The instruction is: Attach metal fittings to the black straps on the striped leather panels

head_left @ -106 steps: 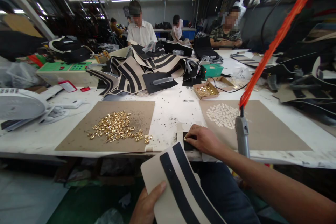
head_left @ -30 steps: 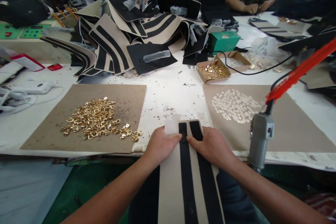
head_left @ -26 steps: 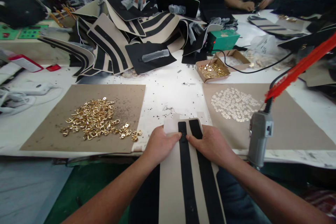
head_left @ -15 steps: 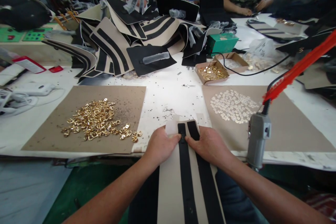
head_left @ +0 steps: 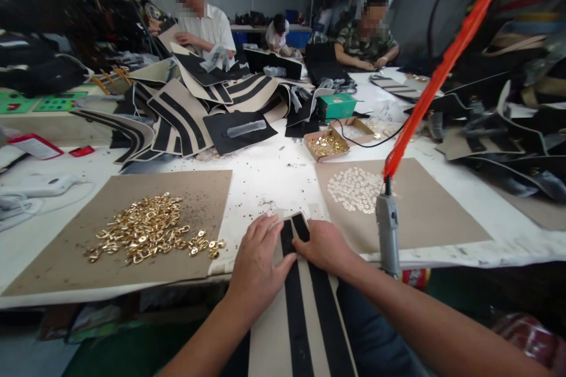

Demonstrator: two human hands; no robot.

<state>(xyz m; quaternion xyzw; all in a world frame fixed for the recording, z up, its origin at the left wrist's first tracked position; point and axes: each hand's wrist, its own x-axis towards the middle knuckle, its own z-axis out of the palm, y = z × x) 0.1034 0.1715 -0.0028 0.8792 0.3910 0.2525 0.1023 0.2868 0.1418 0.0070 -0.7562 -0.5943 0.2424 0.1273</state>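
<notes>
A long beige panel with two black strips [head_left: 297, 300] rests across my lap, its far end at the table edge. My left hand [head_left: 260, 262] lies over its left side, fingers stretched forward and thumb on the inner strip. On the other edge my right hand [head_left: 327, 245] grips the panel, its thumb pressed on the same strip close to the left thumb; its other fingers are hidden underneath. Left of my hands is a heap of gold metal fittings [head_left: 150, 224] on a brown sheet [head_left: 57, 247]. Small clear washers [head_left: 356, 188] are spread on the right-hand brown sheet [head_left: 442, 212].
A grey electric screwdriver [head_left: 388, 232] hangs from a red-wrapped cord [head_left: 455, 50] near my right forearm. Striped panels [head_left: 183, 118] pile up at the back. Cardboard boxes [head_left: 327, 144] of small parts stand by a green box [head_left: 337, 106]. Several people work across the table.
My left hand has loosened from its thumb pinch and now lies stretched over the panel. My right hand still grips. The view has tilted up and swung to the right.
</notes>
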